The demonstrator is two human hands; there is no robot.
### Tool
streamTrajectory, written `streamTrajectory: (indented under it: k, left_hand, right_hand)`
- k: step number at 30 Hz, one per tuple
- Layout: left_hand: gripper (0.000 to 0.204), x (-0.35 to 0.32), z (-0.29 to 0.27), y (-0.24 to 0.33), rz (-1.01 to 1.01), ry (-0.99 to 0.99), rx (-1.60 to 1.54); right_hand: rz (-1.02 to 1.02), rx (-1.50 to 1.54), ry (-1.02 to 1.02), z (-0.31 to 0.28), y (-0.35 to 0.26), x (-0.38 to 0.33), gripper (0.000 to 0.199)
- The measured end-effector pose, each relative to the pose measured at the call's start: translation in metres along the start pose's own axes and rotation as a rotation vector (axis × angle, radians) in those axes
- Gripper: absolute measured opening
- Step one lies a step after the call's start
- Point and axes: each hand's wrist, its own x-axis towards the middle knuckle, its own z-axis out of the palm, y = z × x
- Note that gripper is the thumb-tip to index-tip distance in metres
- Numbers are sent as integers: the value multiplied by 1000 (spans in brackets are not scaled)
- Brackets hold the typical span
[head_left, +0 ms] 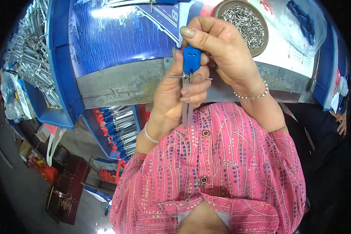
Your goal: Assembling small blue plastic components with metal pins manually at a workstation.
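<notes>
My left hand (178, 87) is closed round a small tool with a blue plastic head (192, 60) and long narrow metal legs (188, 113) pointing down toward my shirt. Two small holes show in the blue head, and a thin metal rod crosses the tool just below it. Close above the head, my right hand (222, 46) has its thumb and forefinger pinched together; anything between those tips is too small or hidden to name. Right beside this hand stands a round bowl (262, 43) heaped with small shiny metal pins (241, 25).
A grey metal bench edge (121, 84) runs under a blue printed sheet (105, 43). At left, a blue bin (60, 66) holds many metal parts (31, 46). Blue-headed tools (119, 130) fill a lower box. A clear plastic bag (310, 29) lies far right. Another person's hand (341, 123) shows at the right rim.
</notes>
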Motion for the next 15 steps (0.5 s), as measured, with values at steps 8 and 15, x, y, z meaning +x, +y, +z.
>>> streamTrajectory:
  k: [8,15]
  left_hand:
    - [48,5,4,-10,52,-64,-40]
    - [47,10,9,-9,-13,-47,-17]
  right_hand:
    - [-111,63,4,-2,-2,-8,15]
    - [-78,83,49,-8,-7,-10,15]
